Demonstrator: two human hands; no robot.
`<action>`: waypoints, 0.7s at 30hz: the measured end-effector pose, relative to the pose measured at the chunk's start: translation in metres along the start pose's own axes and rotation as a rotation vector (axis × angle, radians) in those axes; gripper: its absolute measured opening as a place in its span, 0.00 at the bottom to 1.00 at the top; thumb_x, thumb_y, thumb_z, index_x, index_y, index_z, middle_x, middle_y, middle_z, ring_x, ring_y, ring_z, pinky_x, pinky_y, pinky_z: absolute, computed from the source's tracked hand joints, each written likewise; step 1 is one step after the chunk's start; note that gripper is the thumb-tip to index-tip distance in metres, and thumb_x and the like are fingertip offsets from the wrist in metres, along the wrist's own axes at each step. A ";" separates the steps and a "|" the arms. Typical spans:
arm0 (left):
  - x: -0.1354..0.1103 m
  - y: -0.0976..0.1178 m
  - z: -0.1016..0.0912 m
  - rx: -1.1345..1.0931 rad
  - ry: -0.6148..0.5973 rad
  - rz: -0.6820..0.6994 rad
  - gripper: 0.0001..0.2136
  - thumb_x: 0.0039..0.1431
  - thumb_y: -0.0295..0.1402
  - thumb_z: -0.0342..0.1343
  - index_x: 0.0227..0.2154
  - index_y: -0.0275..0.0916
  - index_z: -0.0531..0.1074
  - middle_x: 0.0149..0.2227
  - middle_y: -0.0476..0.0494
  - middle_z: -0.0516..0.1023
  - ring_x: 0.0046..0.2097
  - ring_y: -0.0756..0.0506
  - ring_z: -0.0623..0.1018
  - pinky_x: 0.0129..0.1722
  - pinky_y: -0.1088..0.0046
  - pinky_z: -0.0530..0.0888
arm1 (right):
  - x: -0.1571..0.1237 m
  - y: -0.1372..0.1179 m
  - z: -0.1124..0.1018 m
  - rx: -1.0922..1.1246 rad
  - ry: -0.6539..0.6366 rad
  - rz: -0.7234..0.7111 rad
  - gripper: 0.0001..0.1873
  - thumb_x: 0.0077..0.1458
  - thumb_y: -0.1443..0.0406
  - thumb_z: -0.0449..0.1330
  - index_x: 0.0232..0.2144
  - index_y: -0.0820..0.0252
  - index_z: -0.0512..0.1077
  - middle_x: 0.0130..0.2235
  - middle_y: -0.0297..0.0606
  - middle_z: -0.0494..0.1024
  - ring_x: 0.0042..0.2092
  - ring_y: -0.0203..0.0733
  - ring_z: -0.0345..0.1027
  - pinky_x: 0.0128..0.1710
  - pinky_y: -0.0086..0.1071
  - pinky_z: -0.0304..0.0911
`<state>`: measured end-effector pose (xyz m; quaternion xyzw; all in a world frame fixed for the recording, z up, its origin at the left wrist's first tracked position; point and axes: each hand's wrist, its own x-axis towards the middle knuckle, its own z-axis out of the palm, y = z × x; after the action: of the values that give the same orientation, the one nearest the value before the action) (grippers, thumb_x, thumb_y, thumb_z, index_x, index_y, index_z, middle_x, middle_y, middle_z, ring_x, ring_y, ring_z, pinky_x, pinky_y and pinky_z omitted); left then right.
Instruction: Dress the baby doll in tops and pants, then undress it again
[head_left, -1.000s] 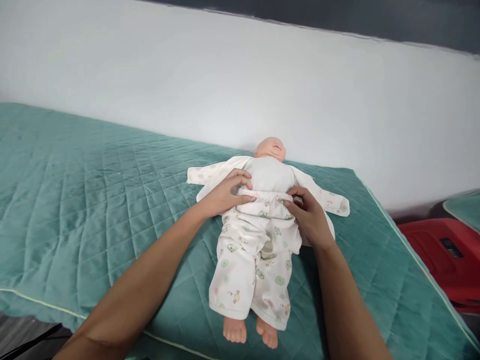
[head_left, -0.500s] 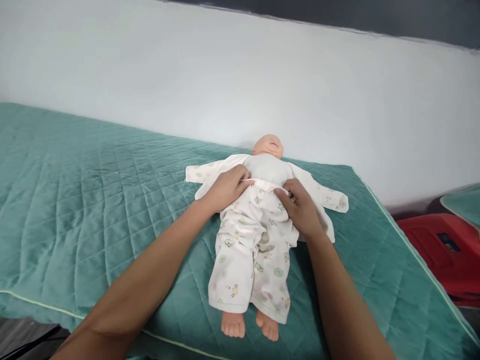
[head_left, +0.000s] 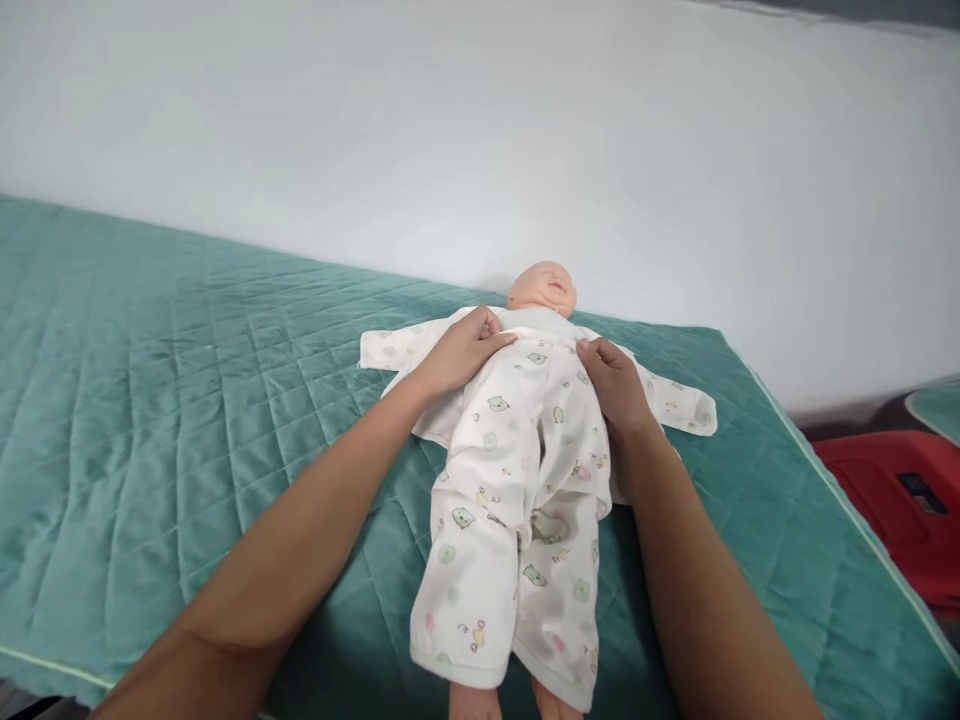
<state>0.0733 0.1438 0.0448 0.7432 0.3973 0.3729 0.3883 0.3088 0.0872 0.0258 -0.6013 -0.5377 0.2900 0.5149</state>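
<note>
A baby doll (head_left: 541, 285) lies on its back with its head toward the wall. It wears white pants (head_left: 517, 470) printed with small green and pink figures, and a matching jacket (head_left: 405, 345) spread out beneath it with the sleeves out to both sides. My left hand (head_left: 471, 350) pinches the pants' waistband at its left end. At the other end, my right hand (head_left: 609, 378) grips the same waistband. The band lies across the doll's chest, with a strip of the pale torso (head_left: 536, 320) showing above it. The doll's feet are partly cut off at the bottom edge.
A green quilted cover (head_left: 187, 420) lies under the doll, its piped edge running down the right side. Behind stands a white wall (head_left: 375, 130). A red plastic object (head_left: 892, 500) is beyond the right edge, beside another green surface.
Both hands have drawn the waistband up toward the doll's neck, covering most of the torso. The pants look stretched smoother, and the view has shifted slightly.
</note>
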 end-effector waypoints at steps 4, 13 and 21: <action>-0.005 -0.001 -0.008 -0.186 -0.055 -0.081 0.12 0.59 0.43 0.60 0.33 0.40 0.68 0.30 0.51 0.70 0.31 0.50 0.68 0.31 0.74 0.62 | -0.004 0.000 -0.001 0.217 0.090 0.132 0.26 0.49 0.47 0.67 0.21 0.55 0.59 0.23 0.26 0.58 0.26 0.33 0.49 0.27 0.31 0.51; -0.017 -0.016 -0.020 -0.434 -0.034 -0.186 0.13 0.53 0.42 0.64 0.33 0.39 0.71 0.33 0.48 0.75 0.34 0.49 0.71 0.36 0.72 0.68 | -0.013 0.004 -0.021 0.172 0.073 0.231 0.22 0.46 0.47 0.68 0.24 0.54 0.65 0.22 0.28 0.66 0.24 0.36 0.56 0.25 0.32 0.55; -0.029 -0.012 -0.045 -0.230 -0.350 -0.240 0.09 0.55 0.41 0.60 0.33 0.41 0.72 0.26 0.52 0.69 0.28 0.50 0.67 0.29 0.73 0.63 | -0.034 -0.003 -0.050 -0.020 -0.262 0.265 0.15 0.50 0.51 0.65 0.31 0.55 0.73 0.26 0.32 0.74 0.26 0.37 0.63 0.24 0.31 0.59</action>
<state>0.0192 0.1352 0.0460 0.6949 0.3643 0.2326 0.5747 0.3444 0.0396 0.0372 -0.6290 -0.5190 0.4260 0.3918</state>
